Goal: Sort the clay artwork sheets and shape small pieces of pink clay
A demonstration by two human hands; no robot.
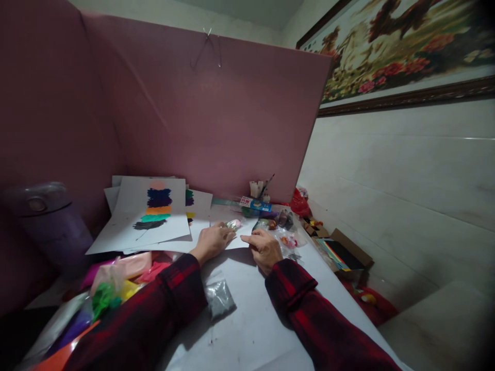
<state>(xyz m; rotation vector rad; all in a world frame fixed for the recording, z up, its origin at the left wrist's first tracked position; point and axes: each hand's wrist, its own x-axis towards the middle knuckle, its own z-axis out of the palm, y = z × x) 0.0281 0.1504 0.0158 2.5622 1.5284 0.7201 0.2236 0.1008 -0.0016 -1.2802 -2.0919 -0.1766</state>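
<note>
My left hand (214, 241) is closed with its fingers pressed together at the edge of a small white sheet of paper (238, 241). Just beyond those fingertips lies a small clear bag (234, 224) with something pinkish and greenish in it; whether the fingers touch it I cannot tell. On the paper's right side rests my right hand (265, 250), index finger stretched out to the left and the other fingers curled. A clear zip bag of grey material (219, 299) lies nearer me, between my forearms.
Painted sheets (116, 226) with colour bands lie at the left, above packets of coloured clay (112, 288). A purple bottle (54, 226) stands far left. At the back are a blue-and-red box (255, 204) and a brush holder (256, 189). A cardboard box (344, 252) sits beyond the right edge.
</note>
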